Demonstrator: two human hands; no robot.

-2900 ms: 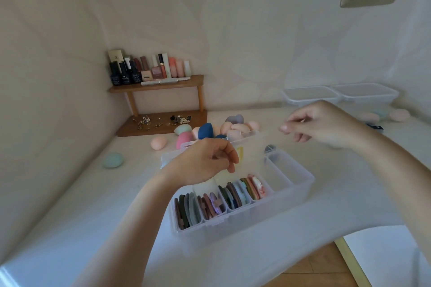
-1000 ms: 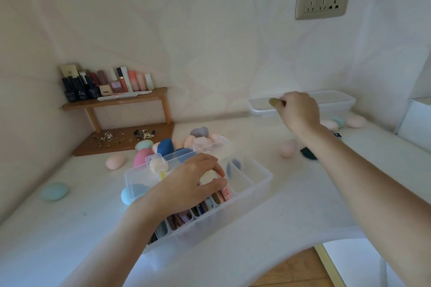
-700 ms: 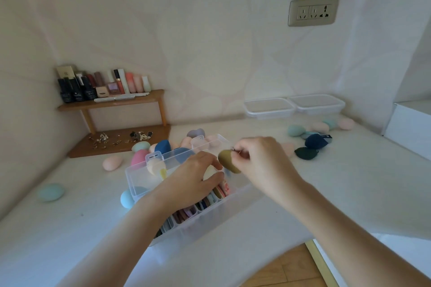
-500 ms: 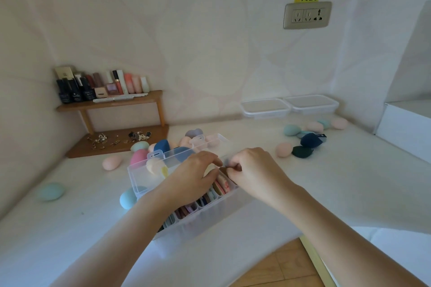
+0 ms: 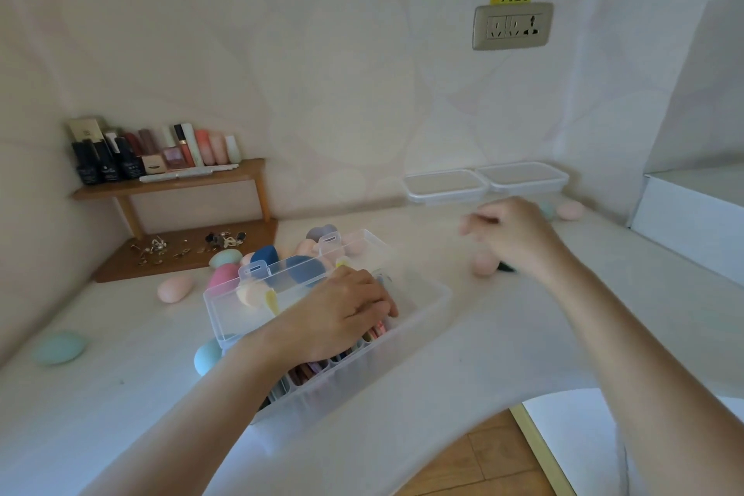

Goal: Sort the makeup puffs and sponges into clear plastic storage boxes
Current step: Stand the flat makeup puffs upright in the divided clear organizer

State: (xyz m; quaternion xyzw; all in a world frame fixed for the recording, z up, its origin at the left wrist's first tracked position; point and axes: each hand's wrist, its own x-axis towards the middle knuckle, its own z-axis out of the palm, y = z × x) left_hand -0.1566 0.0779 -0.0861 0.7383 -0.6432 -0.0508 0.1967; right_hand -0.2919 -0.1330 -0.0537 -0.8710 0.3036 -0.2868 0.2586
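Left hand (image 5: 342, 314): lies palm down inside the clear divided storage box (image 5: 437, 296). Its fingers are bent over the top edges of the flat puffs (image 5: 376, 330), which stand on edge in the front compartments. The fingertips are sunk among the puffs, so it cannot be told whether they pinch one or only press.

Right hand (image 5: 513, 238): held above the white counter (image 5: 563, 326), well apart from the box and to its right. It is motion-blurred. The fingers point left and look loosely bent, but how far they are closed, and whether they hold anything, cannot be told.

A pale pink egg sponge (image 5: 484, 263) lies on the counter just below this hand. A dark sponge (image 5: 508, 267) shows partly from under the wrist.

Behind the box's raised lid (image 5: 257, 269) is a cluster of egg sponges, among them a navy sponge (image 5: 264, 256) and a deep pink sponge (image 5: 223, 278). A peach sponge (image 5: 175, 288) lies left of the box, and a teal sponge (image 5: 60, 346) far left.

Two shallow clear containers (image 5: 445, 186) stand side by side against the back wall, beyond the right hand. A further pink sponge (image 5: 569, 210) lies to their right.

A wooden shelf (image 5: 169, 182) with cosmetic bottles occupies the left corner.
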